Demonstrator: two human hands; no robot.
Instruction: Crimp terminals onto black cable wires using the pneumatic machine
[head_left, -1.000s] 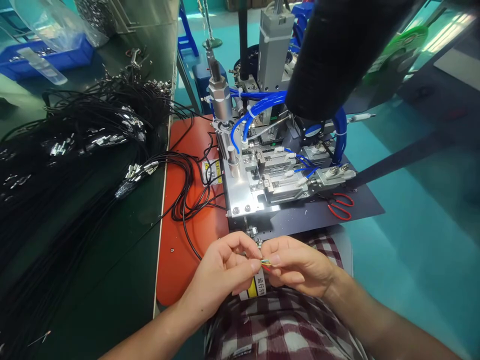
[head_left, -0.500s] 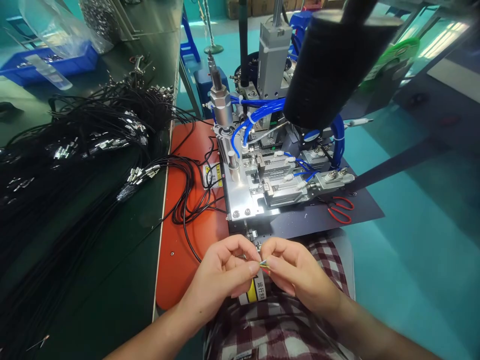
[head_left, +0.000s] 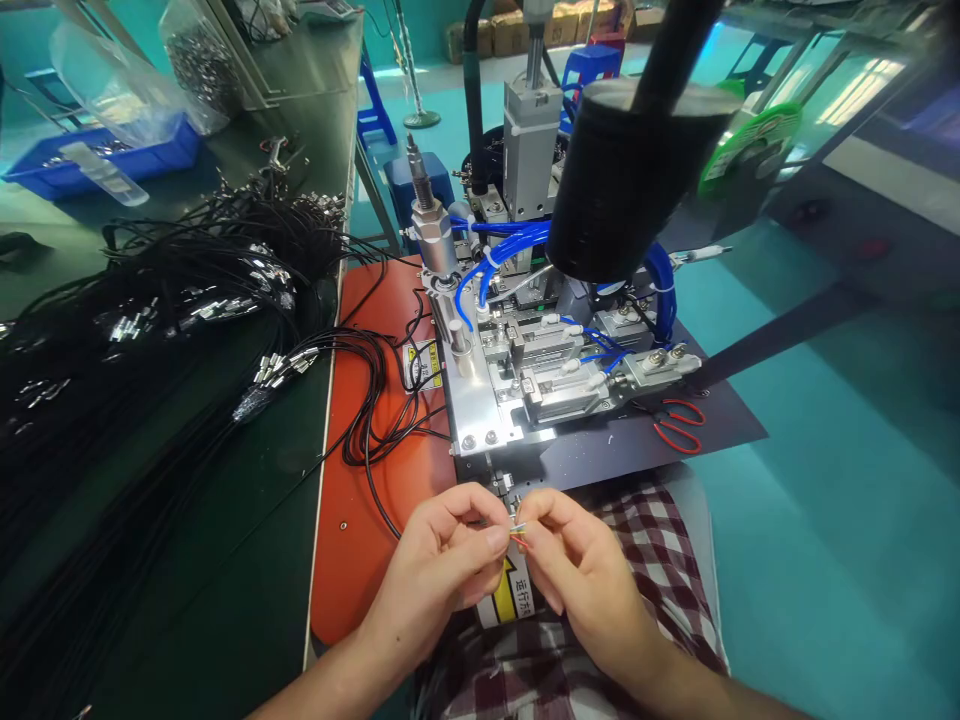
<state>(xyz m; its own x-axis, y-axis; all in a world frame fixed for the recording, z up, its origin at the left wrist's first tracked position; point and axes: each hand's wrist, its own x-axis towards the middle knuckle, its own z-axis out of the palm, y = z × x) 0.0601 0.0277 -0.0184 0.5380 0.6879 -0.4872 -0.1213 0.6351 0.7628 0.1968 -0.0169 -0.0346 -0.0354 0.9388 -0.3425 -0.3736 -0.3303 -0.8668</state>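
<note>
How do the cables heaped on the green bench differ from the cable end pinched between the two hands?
The heaped cables lie loose in a black tangle; the cable end is pinched by the left hand and right hand. The heaped cables end in shiny metal tips; the cable end shows thin coloured wires. Both seem to be thin black cable.

red-handled scissors (head_left: 679, 424) lie right of the metal machine (head_left: 517, 370), a blue bin (head_left: 105, 165) far left.
</note>
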